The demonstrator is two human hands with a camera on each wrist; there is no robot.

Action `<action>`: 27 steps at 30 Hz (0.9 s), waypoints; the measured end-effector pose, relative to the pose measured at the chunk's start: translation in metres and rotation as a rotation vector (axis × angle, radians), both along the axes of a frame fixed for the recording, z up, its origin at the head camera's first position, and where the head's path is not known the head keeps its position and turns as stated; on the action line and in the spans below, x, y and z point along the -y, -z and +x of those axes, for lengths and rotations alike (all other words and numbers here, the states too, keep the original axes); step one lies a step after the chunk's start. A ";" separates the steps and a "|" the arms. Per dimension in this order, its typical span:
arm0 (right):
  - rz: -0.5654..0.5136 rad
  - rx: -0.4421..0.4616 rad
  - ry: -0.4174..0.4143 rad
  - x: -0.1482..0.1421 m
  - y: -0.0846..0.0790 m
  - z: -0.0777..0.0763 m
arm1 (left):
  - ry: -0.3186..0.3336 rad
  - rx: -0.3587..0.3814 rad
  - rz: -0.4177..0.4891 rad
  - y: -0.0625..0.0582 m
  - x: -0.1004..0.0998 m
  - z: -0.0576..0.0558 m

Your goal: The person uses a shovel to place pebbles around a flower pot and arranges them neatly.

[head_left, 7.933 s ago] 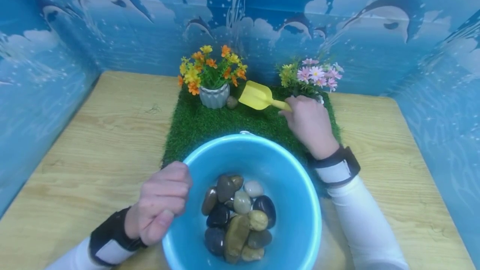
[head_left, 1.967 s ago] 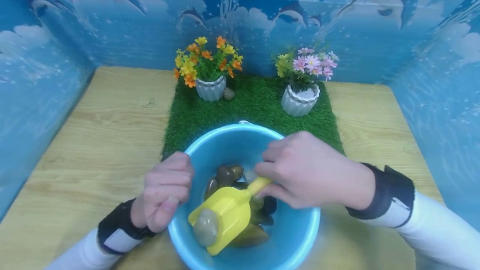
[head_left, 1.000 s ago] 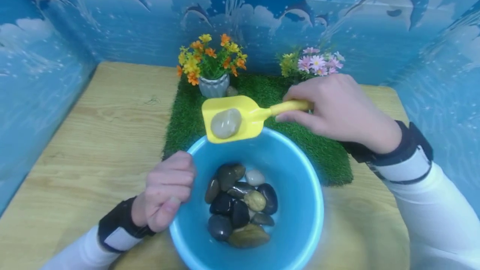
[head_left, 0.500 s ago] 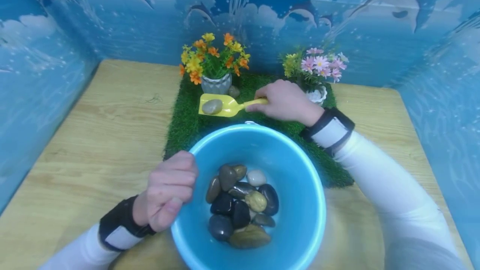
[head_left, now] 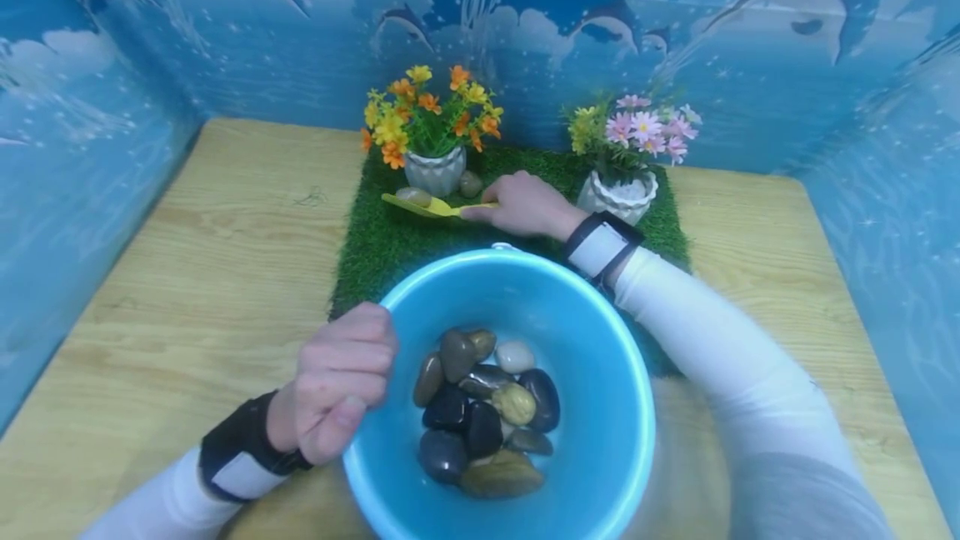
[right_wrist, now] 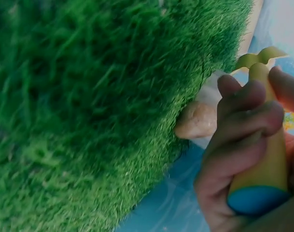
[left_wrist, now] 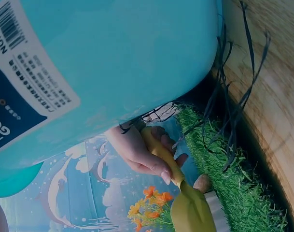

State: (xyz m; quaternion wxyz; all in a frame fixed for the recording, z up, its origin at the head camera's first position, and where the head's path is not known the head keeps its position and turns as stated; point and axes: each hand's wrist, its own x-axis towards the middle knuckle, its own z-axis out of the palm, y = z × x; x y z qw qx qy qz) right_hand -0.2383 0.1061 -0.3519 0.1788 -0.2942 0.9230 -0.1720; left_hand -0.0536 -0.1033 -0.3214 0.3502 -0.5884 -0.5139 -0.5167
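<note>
My right hand (head_left: 528,205) grips the handle of a yellow toy shovel (head_left: 442,209) just above the artificial turf (head_left: 382,261). A pale stone (head_left: 413,196) lies on the tilted blade, beside the white pot of orange and yellow flowers (head_left: 437,172). Another small stone (head_left: 470,183) sits on the turf next to that pot. In the right wrist view, fingers wrap round the shovel handle (right_wrist: 262,169). My left hand (head_left: 337,386) holds the near-left rim of a blue bucket (head_left: 639,382); its fingertips are hidden. Inside the bucket lie several wet stones (head_left: 501,473).
A second white pot with pink flowers (head_left: 618,197) stands at the turf's right, close to my right wrist. The wooden table (head_left: 187,273) extends on both sides. A blue dolphin-print backdrop (head_left: 525,48) encloses the back and sides.
The shovel scooped a pale stone from the bucket, rose over the rim and moved forward to the left flowerpot. Its blade is now lower and more tilted. My left hand stays on the rim.
</note>
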 end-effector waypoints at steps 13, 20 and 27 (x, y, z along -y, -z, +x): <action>-0.110 0.249 0.031 0.006 0.006 -0.005 | 0.016 -0.038 0.025 -0.004 -0.004 -0.003; -0.110 0.314 0.019 0.001 0.000 -0.004 | 0.015 -0.025 0.017 -0.002 -0.003 -0.002; -0.204 0.306 0.016 -0.012 -0.021 0.001 | 0.002 0.003 -0.006 -0.001 -0.001 0.000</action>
